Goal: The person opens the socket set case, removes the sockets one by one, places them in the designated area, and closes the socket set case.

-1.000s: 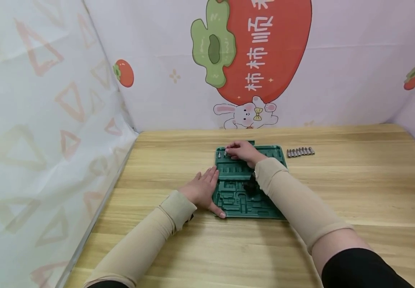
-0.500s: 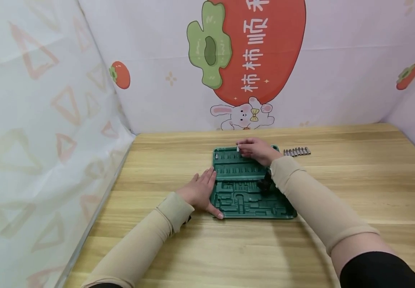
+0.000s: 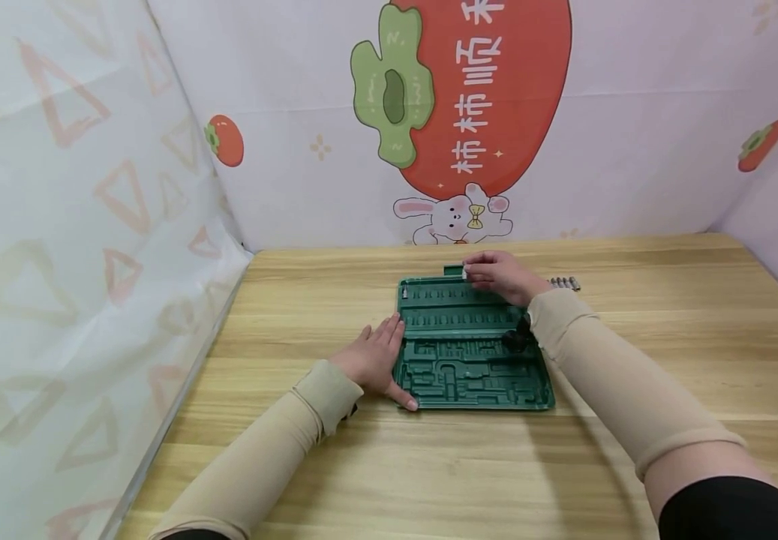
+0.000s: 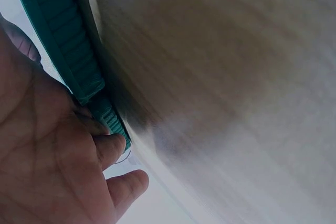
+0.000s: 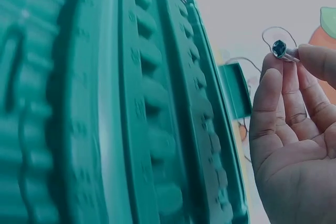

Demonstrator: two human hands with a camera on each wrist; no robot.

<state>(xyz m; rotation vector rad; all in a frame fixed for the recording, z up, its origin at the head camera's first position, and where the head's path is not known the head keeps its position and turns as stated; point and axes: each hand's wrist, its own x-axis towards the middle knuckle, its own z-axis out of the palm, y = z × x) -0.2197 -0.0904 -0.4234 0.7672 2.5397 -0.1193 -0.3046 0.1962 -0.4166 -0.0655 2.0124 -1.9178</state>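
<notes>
A green moulded tool case tray (image 3: 459,334) lies on the table, with shaped recesses in rows. My right hand (image 3: 505,277) is raised over its far right part and pinches a small metal socket (image 5: 279,49) between thumb and fingertips; the socket's hollow end shows in the right wrist view. Another socket (image 3: 405,290) sits in the leftmost recess of the far row. Along the tray's left edge rests my left hand (image 3: 370,363), fingers extended against the side and thumb spread at the near corner. In the left wrist view, its fingers (image 4: 113,148) touch the tray's side wall.
To the right of the tray, a row of sockets (image 3: 566,283) lies on the wooden table (image 3: 659,337), partly hidden behind my right hand. A green tab (image 3: 453,270) sticks out at the tray's far edge. Printed cloth walls (image 3: 307,180) stand behind and at the sides.
My right hand has moved right from the far row's left end, carrying the pinched socket along the far edge. The left hand stays at the tray's side. The head view has shifted slightly.
</notes>
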